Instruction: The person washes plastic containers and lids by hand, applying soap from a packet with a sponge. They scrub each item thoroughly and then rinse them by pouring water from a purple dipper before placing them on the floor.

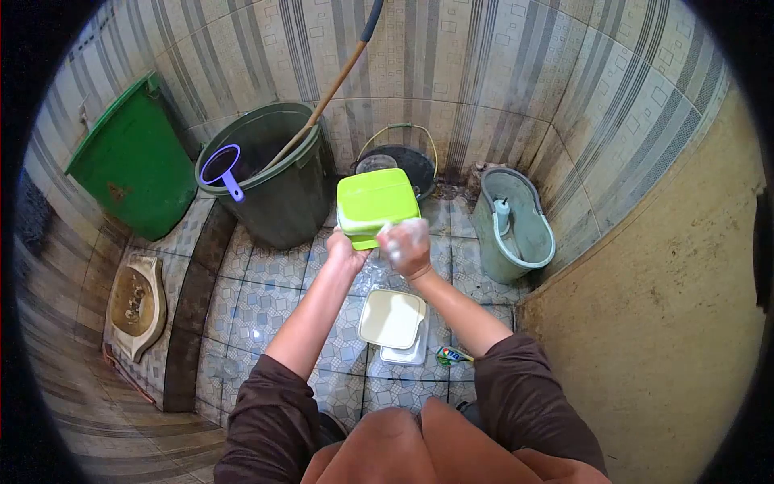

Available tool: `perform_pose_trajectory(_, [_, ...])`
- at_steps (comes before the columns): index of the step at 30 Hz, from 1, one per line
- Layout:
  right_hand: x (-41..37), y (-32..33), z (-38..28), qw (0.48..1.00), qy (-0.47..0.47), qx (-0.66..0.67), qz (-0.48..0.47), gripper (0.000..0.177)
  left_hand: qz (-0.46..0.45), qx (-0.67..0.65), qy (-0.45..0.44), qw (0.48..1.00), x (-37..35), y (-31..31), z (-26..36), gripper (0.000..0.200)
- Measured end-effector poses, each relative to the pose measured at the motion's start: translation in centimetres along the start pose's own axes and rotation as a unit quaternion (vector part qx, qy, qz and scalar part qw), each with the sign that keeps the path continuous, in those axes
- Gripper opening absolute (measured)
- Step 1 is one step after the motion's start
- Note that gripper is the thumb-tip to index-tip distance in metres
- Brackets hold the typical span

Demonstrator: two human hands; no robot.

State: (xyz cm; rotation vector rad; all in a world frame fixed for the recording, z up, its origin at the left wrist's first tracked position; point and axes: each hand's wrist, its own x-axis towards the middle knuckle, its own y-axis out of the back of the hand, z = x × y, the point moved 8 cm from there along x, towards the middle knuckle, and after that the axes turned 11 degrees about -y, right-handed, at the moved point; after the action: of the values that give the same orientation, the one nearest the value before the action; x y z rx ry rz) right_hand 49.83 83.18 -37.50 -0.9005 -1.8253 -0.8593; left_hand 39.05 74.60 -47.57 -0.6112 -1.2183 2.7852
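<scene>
A lime-green plastic food container (376, 198) is held tilted in front of me, over the tiled floor. My left hand (345, 250) is closed on its lower left edge and supports it from beneath. Against the container's lower right side presses my right hand (405, 248), closed round a white foamy wad (413, 230); suds cover the fingers, so I cannot make out what is under them. Below the hands, a cream lid (389, 319) lies on a clear-white plastic box (405, 353). Beside them on the floor is a small green-and-yellow soap packet (453, 356).
A large dark bin (278, 214) stands back left with a purple-handled dipper (232, 184) at its rim and a hose (334, 89) running in. A black bucket (415, 167) sits behind the container. At right is a grey-green bucket (500, 250) holding a bottle. A squat toilet (155, 302) lies left.
</scene>
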Motion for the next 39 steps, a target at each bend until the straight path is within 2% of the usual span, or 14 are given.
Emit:
perform_pose_trajectory(2, [0.4, 0.3, 1.6, 0.996, -0.078, -0.016, 0.036, 0.011, 0.040, -0.001, -0.062, 0.997, -0.9, 0.1, 0.8, 0.036])
perform_pose_trajectory(4, [-0.7, 0.7, 7.4, 0.915, -0.381, 0.068, 0.117, 0.019, 0.029, -0.011, -0.089, 0.996, -0.5, 0.5, 0.8, 0.037])
perform_pose_trajectory(6, [-1.8, 0.2, 10.7, 0.869, -0.479, 0.054, 0.113, 0.025, 0.017, -0.019, -0.117, 0.993, -0.3, 0.8, 1.1, 0.038])
perform_pose_trajectory(9, [-6.8, -0.9, 18.6, 0.751, -0.654, 0.060, 0.065, 0.041, -0.024, 0.230, -0.193, 0.954, -1.1, 0.8, 1.8, 0.040])
perform_pose_trajectory(10, [-7.5, -1.3, 19.9, 0.739, -0.655, 0.152, 0.052, 0.041, -0.022, 0.254, -0.241, 0.936, -1.9, 0.4, 1.9, 0.037])
perform_pose_trajectory(14, [-5.5, 0.8, 14.7, 0.767, -0.628, 0.035, 0.128, 0.028, -0.124, 0.555, -0.388, 0.725, -6.2, -3.1, 0.5, 0.031])
perform_pose_trajectory(18, [-9.6, -3.9, 10.7, 0.707, -0.682, 0.180, 0.052, 0.030, -0.045, 0.499, -0.387, 0.774, -5.4, -0.9, 0.7, 0.034])
perform_pose_trajectory(24, [-12.9, -4.6, 10.8, 0.746, -0.660, 0.073, 0.055, 0.033, -0.092, 0.500, -0.361, 0.782, -2.3, 1.6, 1.1, 0.031])
perform_pose_trajectory(26, [-13.8, -3.9, 13.2, 0.663, -0.745, 0.074, 0.015, 0.032, -0.095, 0.533, -0.373, 0.754, -2.1, 2.5, 1.7, 0.031])
perform_pose_trajectory(28, [-16.6, -4.7, 18.0, 0.652, -0.750, 0.111, -0.003, 0.032, -0.124, 0.693, -0.347, 0.619, -1.4, 3.6, 1.5, 0.031])
perform_pose_trajectory(29, [-17.9, -5.1, 19.6, 0.637, -0.757, 0.145, -0.015, 0.032, -0.198, 0.680, -0.445, 0.548, -1.7, 3.9, 1.2, 0.030])
perform_pose_trajectory(31, [-17.8, -4.4, 19.9, 0.611, -0.772, 0.167, -0.050, 0.031, -0.302, 0.743, -0.378, 0.463, 0.1, 8.2, -1.6, 0.019])
perform_pose_trajectory(33, [-18.4, -5.1, 20.1, 0.564, -0.783, 0.256, -0.057, 0.030, -0.276, 0.822, -0.299, 0.398, 1.6, 13.4, -3.5, 0.013])
perform_pose_trajectory(39, [-17.3, -4.5, 19.2, 0.597, -0.771, 0.192, -0.108, 0.020, -0.117, 0.858, -0.202, 0.458, 1.5, 21.9, -5.2, 0.023])
